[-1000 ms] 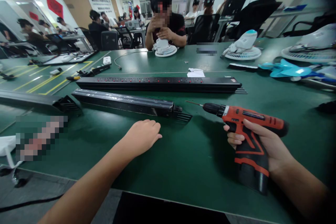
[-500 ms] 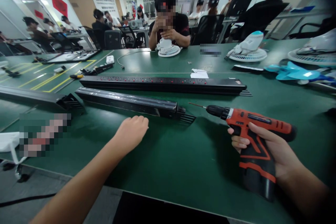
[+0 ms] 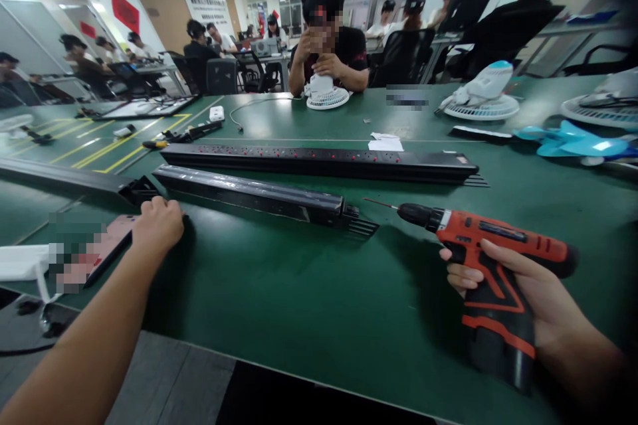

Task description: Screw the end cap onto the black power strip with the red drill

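My right hand grips a red and black cordless drill by its handle, bit pointing left just above the green table. The bit tip hangs a short way right of the finned end of the near black power strip. A second, longer black power strip lies behind it. My left hand rests at the left, fingers curled, touching the edge of a flat pinkish object that is partly blurred out. Whether it grips that object is unclear.
A person sits across the table with a small white fan. More white fans and blue fan blades lie at the right. A screwdriver, white paper and another black strip sit further off. Other people work behind.
My left hand has slid left across the table from near the strip's finned end to the pinkish object. The drill has stayed nearly still in my right hand.
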`<state>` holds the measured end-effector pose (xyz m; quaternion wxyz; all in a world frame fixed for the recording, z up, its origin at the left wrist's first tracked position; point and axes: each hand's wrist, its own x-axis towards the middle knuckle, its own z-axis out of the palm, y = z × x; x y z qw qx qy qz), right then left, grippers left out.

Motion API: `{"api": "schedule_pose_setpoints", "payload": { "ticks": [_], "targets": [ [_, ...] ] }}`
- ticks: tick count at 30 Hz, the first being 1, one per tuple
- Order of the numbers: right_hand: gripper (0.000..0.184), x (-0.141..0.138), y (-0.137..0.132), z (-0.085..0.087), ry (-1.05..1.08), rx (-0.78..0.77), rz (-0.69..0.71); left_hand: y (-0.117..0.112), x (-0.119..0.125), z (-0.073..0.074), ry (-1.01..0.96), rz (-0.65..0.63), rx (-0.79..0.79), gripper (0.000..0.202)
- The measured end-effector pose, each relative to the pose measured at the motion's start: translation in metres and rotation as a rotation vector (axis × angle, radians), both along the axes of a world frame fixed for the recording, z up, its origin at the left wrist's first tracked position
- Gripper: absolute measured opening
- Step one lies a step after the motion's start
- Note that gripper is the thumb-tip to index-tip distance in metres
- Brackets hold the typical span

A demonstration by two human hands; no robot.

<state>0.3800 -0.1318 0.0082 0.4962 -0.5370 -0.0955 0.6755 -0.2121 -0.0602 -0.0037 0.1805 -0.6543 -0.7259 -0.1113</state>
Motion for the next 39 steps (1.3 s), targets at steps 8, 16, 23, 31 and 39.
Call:
{"api": "schedule_pose_setpoints", "payload": {
  "ticks": [8, 16, 23, 31, 39],
  "targets": [
    [0.049, 0.005, 0.001, -0.006, 0.027, 0.027, 0.028, 0.011, 0.000, 0.002, -0.046, -0.076, 0.192, 0.058],
    [0.050, 0.006, 0.000, -0.006, 0.054, 0.019, -0.007, 0.013, 0.166, 0.031, -0.041, -0.580, 0.078, 0.025],
    [0.045, 0.007, -0.001, -0.007, 0.130, 0.040, -0.112, 0.015, 0.279, 0.021, 0.088, -1.048, -0.058, 0.030],
    [0.049, 0.014, 0.000, -0.014, 0.172, 0.027, -0.104, 0.051, 0.284, 0.001, 0.119, -1.106, -0.081, 0.033],
    [0.051, 0.008, 0.002, -0.005, 0.131, -0.017, -0.141, 0.050, 0.287, -0.001, 0.134, -1.079, 0.064, 0.021]
  ]
}}
